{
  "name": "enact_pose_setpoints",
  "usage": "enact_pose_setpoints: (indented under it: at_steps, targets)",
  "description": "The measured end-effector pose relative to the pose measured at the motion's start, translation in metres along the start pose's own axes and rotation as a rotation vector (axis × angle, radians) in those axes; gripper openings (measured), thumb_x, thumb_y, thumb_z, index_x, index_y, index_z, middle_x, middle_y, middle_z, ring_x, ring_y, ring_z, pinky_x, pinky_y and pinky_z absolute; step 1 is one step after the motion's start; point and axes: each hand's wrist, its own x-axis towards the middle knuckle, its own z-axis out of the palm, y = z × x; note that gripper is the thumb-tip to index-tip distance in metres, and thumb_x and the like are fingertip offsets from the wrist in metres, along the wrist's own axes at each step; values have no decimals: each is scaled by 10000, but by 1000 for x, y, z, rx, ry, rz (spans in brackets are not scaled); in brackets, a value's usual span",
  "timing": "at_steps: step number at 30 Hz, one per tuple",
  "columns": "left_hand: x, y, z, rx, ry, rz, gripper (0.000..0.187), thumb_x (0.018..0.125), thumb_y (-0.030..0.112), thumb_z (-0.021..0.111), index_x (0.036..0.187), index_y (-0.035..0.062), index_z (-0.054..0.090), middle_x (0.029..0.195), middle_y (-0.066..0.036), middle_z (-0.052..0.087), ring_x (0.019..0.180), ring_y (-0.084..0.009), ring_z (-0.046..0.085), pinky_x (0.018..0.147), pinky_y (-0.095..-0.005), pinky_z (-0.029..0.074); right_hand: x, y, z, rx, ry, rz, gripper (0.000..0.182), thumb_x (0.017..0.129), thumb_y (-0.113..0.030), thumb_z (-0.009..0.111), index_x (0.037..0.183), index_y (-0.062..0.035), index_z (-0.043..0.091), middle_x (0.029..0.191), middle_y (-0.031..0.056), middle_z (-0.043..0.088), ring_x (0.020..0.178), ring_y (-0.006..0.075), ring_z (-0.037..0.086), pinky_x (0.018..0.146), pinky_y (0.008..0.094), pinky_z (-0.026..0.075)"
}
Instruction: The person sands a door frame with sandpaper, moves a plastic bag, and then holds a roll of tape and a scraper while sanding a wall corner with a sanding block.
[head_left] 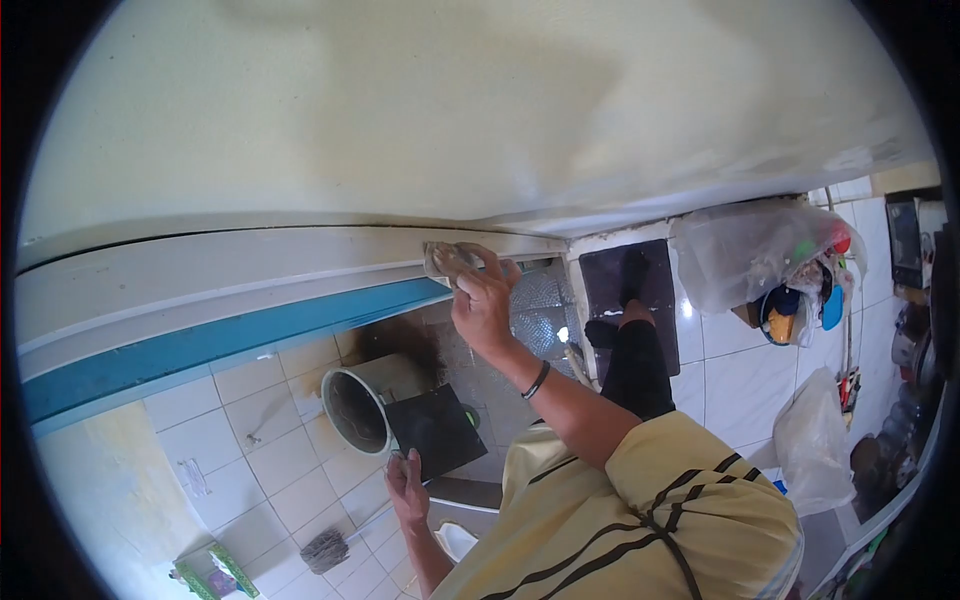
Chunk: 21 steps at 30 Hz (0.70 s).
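Up at the white frame (250,260) along the wall, my right hand (482,300) presses a crumpled grey-beige piece (440,262), cloth or paper, against the frame's edge. A dark band circles that wrist. Lower down, my left hand (406,488) has its fingertips on the near corner of a flat black board (437,432), which it seems to grip. The board overlaps the side of a round grey bucket (357,410), whose mouth faces me. A teal strip (230,320) runs just below the white frame.
A grey brush head (324,551) lies on the tiled floor. At right are a dark mat (630,300) under my feet, a clear plastic bag (745,255), a basin with colourful items (782,315) and a white bag (812,445). A green-edged box (215,573) stands bottom left.
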Motion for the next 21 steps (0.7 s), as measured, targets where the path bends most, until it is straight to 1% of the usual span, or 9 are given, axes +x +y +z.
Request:
enact_pose_setpoints:
  at_steps: [3, 6, 9, 10, 14, 17, 20, 21]
  targets:
    - [0, -14, -4, -8, -9, 1, 353, 962, 227, 622, 737, 24, 443, 660, -7, 344, 652, -119, 318, 561, -331, 252, 4, -17, 1, 72, 10, 47, 528, 692, 131, 588, 1106, -163, 733, 1196, 2, 707, 1193, 218, 575, 971, 444, 264]
    - [0, -25, -4, 31, -2, 35, 363, 967, 248, 614, 742, 19, 445, 662, -12, 344, 662, -126, 323, 565, -340, 255, 20, -56, 0, 167, 30, -76, 515, 708, 119, 603, 1110, -175, 734, 1173, 0, 715, 1218, 215, 566, 989, 441, 251]
    - [-1, -22, -4, 56, 14, 38, 370, 970, 262, 607, 750, 6, 454, 659, -23, 335, 662, -133, 322, 565, -349, 256, 18, -49, 2, 130, 55, -145, 492, 719, 107, 620, 1101, -181, 737, 1173, -4, 717, 1239, 216, 558, 986, 442, 251]
    - [-1, -22, -4, 52, 9, 29, 370, 971, 264, 606, 755, 0, 461, 658, -28, 334, 659, -136, 320, 564, -352, 256, 13, -39, -1, 93, 20, -150, 496, 724, 105, 627, 1112, -185, 735, 1204, -7, 709, 1248, 224, 556, 988, 447, 250]
    - [0, -28, -9, 35, -8, -1, 361, 967, 266, 609, 780, -22, 498, 655, -37, 338, 646, -142, 315, 558, -358, 256, -3, -9, -1, 14, -10, -68, 506, 717, 113, 629, 1119, -175, 738, 1229, 1, 702, 1244, 240, 562, 981, 459, 256]
    - [-3, -25, -5, 30, 31, 19, 360, 966, 266, 611, 771, -15, 499, 649, -22, 339, 637, -134, 308, 550, -352, 248, 7, -23, 3, 66, 11, -48, 538, 716, 90, 640, 1170, -191, 706, 1231, -4, 694, 1257, 237, 539, 987, 486, 243]
    - [-7, -26, -4, 24, 51, 5, 374, 965, 268, 614, 751, -7, 479, 644, -6, 328, 629, -130, 305, 547, -343, 246, 24, -53, 3, 173, -1, -165, 527, 717, 93, 636, 1163, -178, 710, 1243, 6, 689, 1255, 241, 537, 985, 482, 244]
    - [-7, -25, -5, 28, 47, -5, 377, 964, 268, 616, 747, -5, 474, 643, -7, 327, 629, -130, 304, 547, -341, 247, 26, -57, 2, 166, 10, -172, 516, 714, 95, 637, 1148, -172, 715, 1238, 4, 692, 1253, 243, 539, 985, 481, 245]
